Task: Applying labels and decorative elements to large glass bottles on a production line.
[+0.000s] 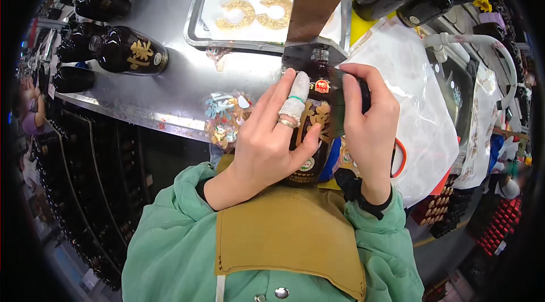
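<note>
A dark glossy bottle point(309, 160) with gold lettering and a small red label lies lengthwise in front of me, its neck pointing away and its base by my apron. My left hand point(267, 137) rests on the bottle's left side with fingers stretched out. A white fabric cover with a green band wraps one finger, and a ring sits below it. On the bottle's right side, my right hand point(372, 123) curls its thumb and fingers around a black rounded piece point(363, 95) set against the bottle. Its exact kind is hidden by the fingers.
A metal tray point(196, 32) holds gold C-shaped decals on white sheets. Decal scraps point(224, 117) lie at the table's edge. A brown upright post point(318, 1) stands beyond the bottle. More dark bottles point(133, 52) stand left and far right. White sheeting point(420, 126) and red-handled scissors point(401, 158) lie right.
</note>
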`<state>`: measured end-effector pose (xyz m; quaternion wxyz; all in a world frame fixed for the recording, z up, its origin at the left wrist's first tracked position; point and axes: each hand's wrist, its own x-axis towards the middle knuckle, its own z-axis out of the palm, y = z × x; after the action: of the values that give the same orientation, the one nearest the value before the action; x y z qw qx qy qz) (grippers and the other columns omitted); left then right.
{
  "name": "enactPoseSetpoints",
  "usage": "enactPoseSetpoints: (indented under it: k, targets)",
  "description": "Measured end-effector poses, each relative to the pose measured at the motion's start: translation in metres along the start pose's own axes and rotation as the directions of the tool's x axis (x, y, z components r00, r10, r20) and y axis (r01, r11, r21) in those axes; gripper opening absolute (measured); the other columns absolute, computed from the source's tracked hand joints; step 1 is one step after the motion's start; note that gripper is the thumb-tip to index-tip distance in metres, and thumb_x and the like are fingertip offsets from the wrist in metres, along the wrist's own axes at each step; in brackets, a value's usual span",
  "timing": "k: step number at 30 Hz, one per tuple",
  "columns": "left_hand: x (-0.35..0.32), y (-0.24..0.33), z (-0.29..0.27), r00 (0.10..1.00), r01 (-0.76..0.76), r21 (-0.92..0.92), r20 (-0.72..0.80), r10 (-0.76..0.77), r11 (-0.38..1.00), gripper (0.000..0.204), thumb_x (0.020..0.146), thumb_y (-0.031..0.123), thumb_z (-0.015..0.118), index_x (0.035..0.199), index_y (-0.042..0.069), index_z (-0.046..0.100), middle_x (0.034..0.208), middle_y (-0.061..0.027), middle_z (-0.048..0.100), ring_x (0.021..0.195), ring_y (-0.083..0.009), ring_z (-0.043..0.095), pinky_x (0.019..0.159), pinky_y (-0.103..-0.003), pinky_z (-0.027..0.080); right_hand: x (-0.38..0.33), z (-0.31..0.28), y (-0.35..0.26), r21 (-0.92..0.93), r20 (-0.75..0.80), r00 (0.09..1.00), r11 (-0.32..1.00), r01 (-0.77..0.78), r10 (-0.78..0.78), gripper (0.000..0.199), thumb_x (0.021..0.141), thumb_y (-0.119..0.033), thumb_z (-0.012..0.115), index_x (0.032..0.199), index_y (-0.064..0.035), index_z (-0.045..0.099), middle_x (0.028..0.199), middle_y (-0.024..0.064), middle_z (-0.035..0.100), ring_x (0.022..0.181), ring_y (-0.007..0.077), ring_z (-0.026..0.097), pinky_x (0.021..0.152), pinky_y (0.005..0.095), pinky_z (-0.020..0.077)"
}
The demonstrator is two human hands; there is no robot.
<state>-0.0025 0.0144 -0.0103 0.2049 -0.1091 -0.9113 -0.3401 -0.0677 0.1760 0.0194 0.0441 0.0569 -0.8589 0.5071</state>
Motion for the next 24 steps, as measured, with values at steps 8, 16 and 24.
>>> enactPoseSetpoints:
  k: [8, 16, 24]
  targets:
    - [0.000, 0.004, -0.002, 0.997, 0.007, 0.043, 0.071, -0.010, 0.999, 0.037, 0.079, 0.016, 0.077, 0.107, -0.008, 0.070, 0.135, -0.0374, 0.053, 0.110, -0.0468, 0.065, 0.090, -0.043, 0.058, 0.005, -0.013, 0.030, -0.170, -0.013, 1.000, 0.985, -0.024, 0.022, 0.014, 0.095, -0.008, 0.063, 0.102, 0.0026, 0.068, 0.090, 0.0197, 0.072, 0.083, 0.0326, 0.070, 0.076, 0.0374, 0.0527]
    - [0.021, 0.029, 0.003, 0.981, -0.018, 0.313, 0.191, -0.044, 0.950, 0.024, 0.074, 0.015, 0.078, 0.095, 0.003, 0.075, 0.126, -0.0410, 0.055, 0.095, -0.0460, 0.068, 0.076, -0.044, 0.060, 0.003, -0.019, 0.022, -0.054, -0.050, 0.997, 0.996, -0.064, 0.061, 0.016, 0.098, -0.009, 0.062, 0.106, 0.0018, 0.069, 0.087, 0.0131, 0.072, 0.078, 0.0166, 0.066, 0.073, 0.0303, 0.0505]
    - [0.006, 0.017, 0.009, 0.999, 0.021, 0.162, -0.048, -0.013, 0.987, 0.042, 0.080, 0.026, 0.078, 0.099, -0.010, 0.068, 0.119, -0.0436, 0.058, 0.097, -0.0495, 0.069, 0.078, -0.045, 0.061, 0.002, -0.014, 0.001, 0.070, 0.009, 1.000, 0.998, -0.007, 0.006, 0.014, 0.096, -0.005, 0.063, 0.106, 0.0021, 0.069, 0.090, 0.0121, 0.072, 0.080, 0.0173, 0.067, 0.074, 0.0303, 0.0516]
